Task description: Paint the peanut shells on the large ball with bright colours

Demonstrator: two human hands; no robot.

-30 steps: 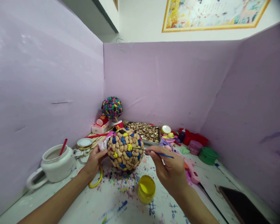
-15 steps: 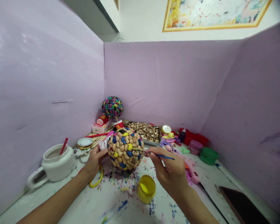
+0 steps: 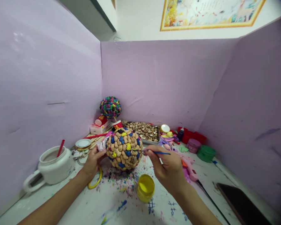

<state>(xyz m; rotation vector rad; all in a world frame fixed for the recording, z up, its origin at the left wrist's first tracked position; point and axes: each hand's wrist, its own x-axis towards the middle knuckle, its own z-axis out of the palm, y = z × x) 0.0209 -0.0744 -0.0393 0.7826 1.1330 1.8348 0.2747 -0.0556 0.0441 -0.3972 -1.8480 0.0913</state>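
Note:
A ball covered in peanut shells (image 3: 124,151), mostly tan with some shells painted blue, yellow and dark, is in the middle of the view. My left hand (image 3: 93,163) grips its left side, the fingers partly hidden behind it. Crumpled whitish-pink tissue (image 3: 101,145) sticks out there. In a pinch, my right hand (image 3: 168,167) holds a thin paintbrush with a blue handle (image 3: 162,153). The brush tip is at the ball's right side, by a yellow-painted shell. Below stands a small open jar of yellow paint (image 3: 145,188).
A white mug (image 3: 55,167) with a red stick stands left. Behind are a multicoloured ball (image 3: 110,107), a metal tray of shell pieces (image 3: 152,142) and a green tub (image 3: 206,153). A pink glue gun (image 3: 190,168) and a dark phone-like slab (image 3: 240,203) lie right.
The whole view has shifted slightly, so everything sits a little further left. Both hands keep their hold, and the brush tip stays by the ball's right side.

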